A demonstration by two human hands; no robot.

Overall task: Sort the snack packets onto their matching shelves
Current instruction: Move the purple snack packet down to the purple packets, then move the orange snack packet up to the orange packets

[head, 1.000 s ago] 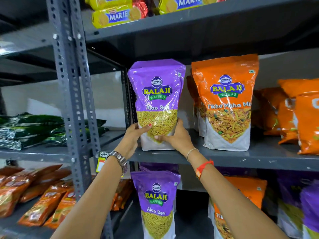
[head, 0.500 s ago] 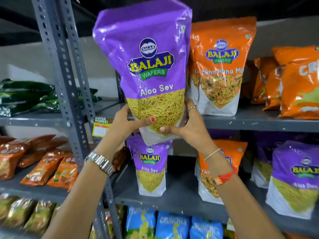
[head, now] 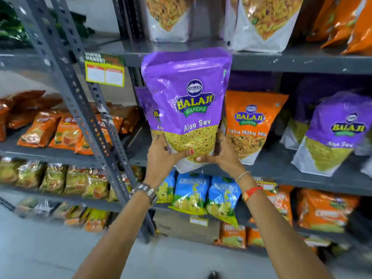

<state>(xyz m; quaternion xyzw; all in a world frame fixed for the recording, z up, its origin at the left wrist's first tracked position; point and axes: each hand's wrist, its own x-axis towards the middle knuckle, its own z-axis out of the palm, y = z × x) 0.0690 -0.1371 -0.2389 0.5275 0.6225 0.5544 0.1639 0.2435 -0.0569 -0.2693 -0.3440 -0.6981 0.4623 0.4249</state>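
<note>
Both hands gripped one purple packet (head: 187,105) at its base: the left hand (head: 161,156) wrapped the lower left corner, the right hand (head: 223,156) cupped the lower right, thumbs meeting on the front. It hung upright in the air before the middle shelf (head: 281,168), in front of a second purple pouch (head: 148,111) at 9 o'clock, with an orange pouch (head: 249,125) at 3 o'clock.

It looked light and crinkly, its glossy film probably slippery, the contents brittle (squeezing the middle would likely crush them); the stiffer gusseted bottom seemed the safest hold.

Its print read "BALAJI WAFERS" and "Aloo Sev". The orange one read "Tikha Mitha Mix", blue bags (head: 191,194) at 6 o'clock "CRUNCHEX", and a yellow tag (head: 104,74) at 10 o'clock "SUPER MARKET".
</note>
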